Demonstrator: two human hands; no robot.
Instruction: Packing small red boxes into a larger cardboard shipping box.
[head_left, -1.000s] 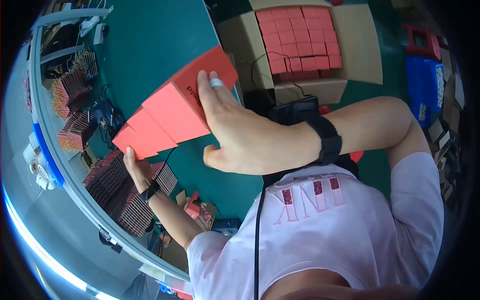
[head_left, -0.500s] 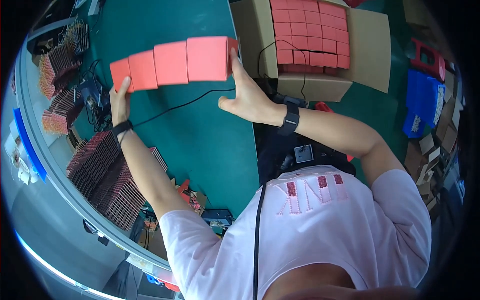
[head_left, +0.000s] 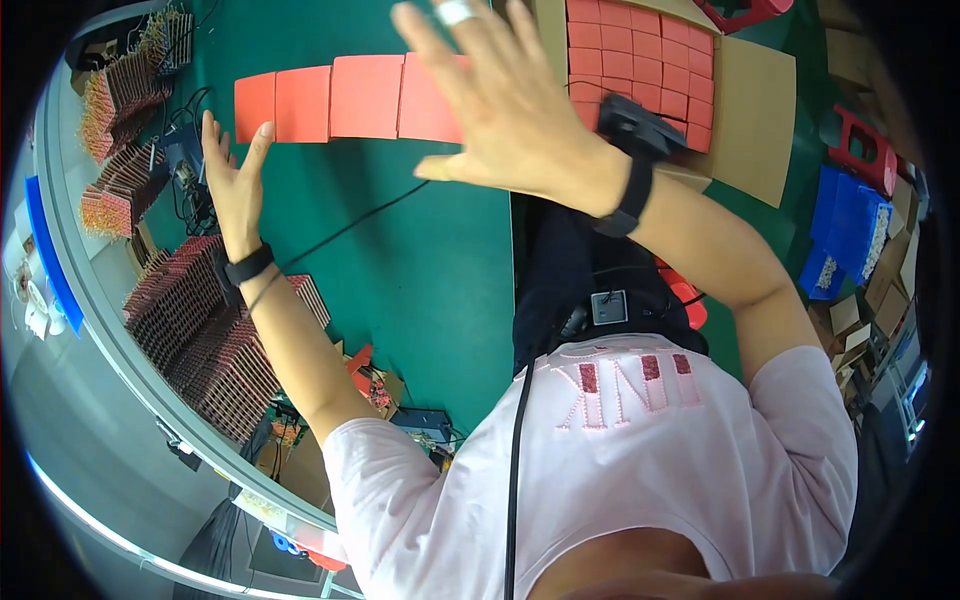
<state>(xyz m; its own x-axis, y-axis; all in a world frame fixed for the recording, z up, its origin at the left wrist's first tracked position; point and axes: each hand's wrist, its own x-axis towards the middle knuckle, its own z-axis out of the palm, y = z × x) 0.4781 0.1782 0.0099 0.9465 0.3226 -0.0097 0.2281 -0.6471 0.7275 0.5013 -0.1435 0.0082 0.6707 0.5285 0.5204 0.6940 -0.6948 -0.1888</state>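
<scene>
A row of red boxes (head_left: 366,97) stands side by side on the green table at the far side. At its left end is my left hand (head_left: 236,185), thumb and fingers apart. The thumb tip comes up to the near edge of the leftmost box; whether it touches I cannot tell. My right hand (head_left: 525,125) is raised with fingers spread and slightly blurred, and nothing is in it. It covers the right end of the row. Beyond it an open cardboard carton (head_left: 757,120) holds many small red boxes (head_left: 640,62) packed in rows.
Stacks of reddish comb-like strips (head_left: 215,350) line the table's left edge. A black cable (head_left: 350,222) crosses the green table (head_left: 430,290). To the right are blue bins (head_left: 840,225) with small white pieces and a red plastic stool (head_left: 868,150).
Both hands have come off the row of red boxes, which now stands on the table farther away. My right hand has lifted and moved right with fingers spread.
</scene>
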